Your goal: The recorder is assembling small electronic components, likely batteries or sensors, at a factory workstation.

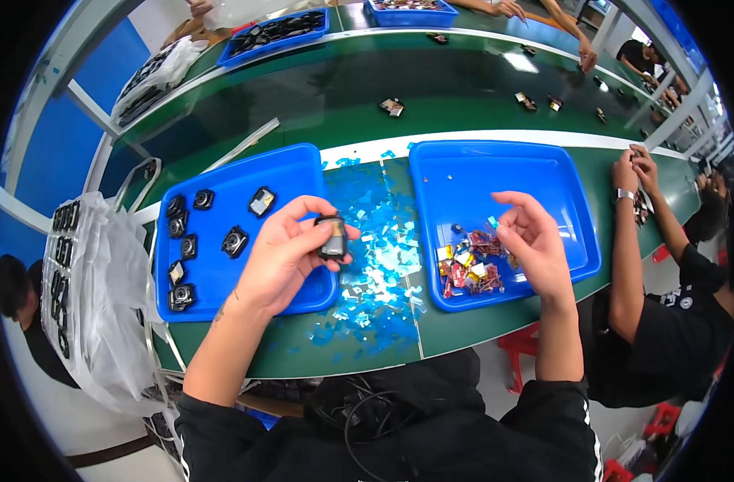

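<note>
Black sleeves and a tangle of dark cable sit closest to us at the bottom, then our two forearms reach out over the green surface (pixel 479 321). Our left hand (pixel 283 257) is pinching a small dark module (pixel 332 237), boxy with a lighter face, held just above the near right corner of the left blue tray (pixel 291 165). It looks like hard plastic and metal, light and rigid, so we'd guess it handles fine by its side edges, keeping fingertips off the face. Our right hand (pixel 532 241) holds nothing that we can see, fingers loosely curled and partly spread over the right blue tray (pixel 503 161), right above a heap of tiny red and yellow parts (pixel 470 269), which look fiddly and easy to drop. More dark modules (pixel 234 239) lie scattered in the left tray. Between the trays there's a drift of shiny blue film scraps (pixel 375 265), thin and probably slippery. Another person's arm with a wristwatch (pixel 622 194) rests at the right.
</note>
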Available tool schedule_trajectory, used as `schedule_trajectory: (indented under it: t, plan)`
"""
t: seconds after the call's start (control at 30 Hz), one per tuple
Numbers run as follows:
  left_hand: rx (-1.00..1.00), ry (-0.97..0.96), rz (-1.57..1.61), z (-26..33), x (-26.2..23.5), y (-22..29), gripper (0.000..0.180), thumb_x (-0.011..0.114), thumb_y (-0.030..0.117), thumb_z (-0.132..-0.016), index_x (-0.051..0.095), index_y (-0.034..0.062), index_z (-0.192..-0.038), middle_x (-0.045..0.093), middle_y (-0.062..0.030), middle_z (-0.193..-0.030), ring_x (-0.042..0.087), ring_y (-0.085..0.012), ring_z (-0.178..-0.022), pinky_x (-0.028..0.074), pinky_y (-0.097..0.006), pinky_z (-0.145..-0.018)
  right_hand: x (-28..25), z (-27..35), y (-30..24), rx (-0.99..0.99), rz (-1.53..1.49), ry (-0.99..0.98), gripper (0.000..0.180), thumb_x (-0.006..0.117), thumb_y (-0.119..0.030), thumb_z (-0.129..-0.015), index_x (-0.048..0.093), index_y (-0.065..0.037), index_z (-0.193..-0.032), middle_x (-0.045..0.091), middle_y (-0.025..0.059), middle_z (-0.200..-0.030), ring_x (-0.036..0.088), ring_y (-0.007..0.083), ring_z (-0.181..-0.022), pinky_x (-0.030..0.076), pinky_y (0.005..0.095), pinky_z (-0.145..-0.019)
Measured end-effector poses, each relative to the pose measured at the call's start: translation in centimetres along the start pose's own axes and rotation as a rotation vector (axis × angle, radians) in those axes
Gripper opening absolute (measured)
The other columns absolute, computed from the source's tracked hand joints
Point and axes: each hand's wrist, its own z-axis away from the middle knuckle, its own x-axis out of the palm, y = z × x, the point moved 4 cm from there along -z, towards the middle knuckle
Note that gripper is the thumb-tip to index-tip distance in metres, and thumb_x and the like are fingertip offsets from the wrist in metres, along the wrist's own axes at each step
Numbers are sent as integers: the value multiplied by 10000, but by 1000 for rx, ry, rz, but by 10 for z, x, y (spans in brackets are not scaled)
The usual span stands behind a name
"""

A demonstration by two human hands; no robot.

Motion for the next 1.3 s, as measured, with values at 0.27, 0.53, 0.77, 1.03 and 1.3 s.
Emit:
schedule_trajectory:
  t: [0.27,0.53,0.77,1.03,1.3]
  plan:
    - [6,-33,73,-5,7,-20,372,592,64,-934,490,-3,-1285,625,-181,-1190,672,-271,-1005,578,-327,-859,3,0,8,-48,534,-57,226,587,2,-876,623,-10,-1099,583,22,-822,534,100,-762,463,238,-692]
    - [45,-75,110,-3,3,-32,346,571,3,-926,483,19,-1261,620,-183,-1204,650,-246,-1052,548,-338,-909,-3,7,8,-16,540,154,183,646,35,-822,643,-3,-1001,588,6,-887,544,66,-803,468,208,-669]
    - [184,121,-52,-1,-12,-28,144,581,2,-918,512,16,-1044,667,-183,-1058,683,-229,-923,575,-295,-773,-6,0,11,-22,113,153,210,667,70,-815,650,17,-1017,646,20,-880,609,61,-774,486,190,-702]
    - [171,134,-20,-3,-12,-30,146,583,16,-922,512,-2,-1048,664,-160,-1006,686,-221,-872,578,-289,-764,-2,-4,10,66,145,137,221,706,57,-799,662,24,-1014,643,27,-896,613,71,-823,511,209,-747]
    - [159,114,-48,-3,-9,-33,144,570,30,-937,517,7,-1069,663,-153,-1005,685,-218,-861,572,-279,-746,-10,-2,-1,-5,-39,73,133,714,31,-795,628,-10,-889,619,32,-937,570,86,-859,479,219,-722]
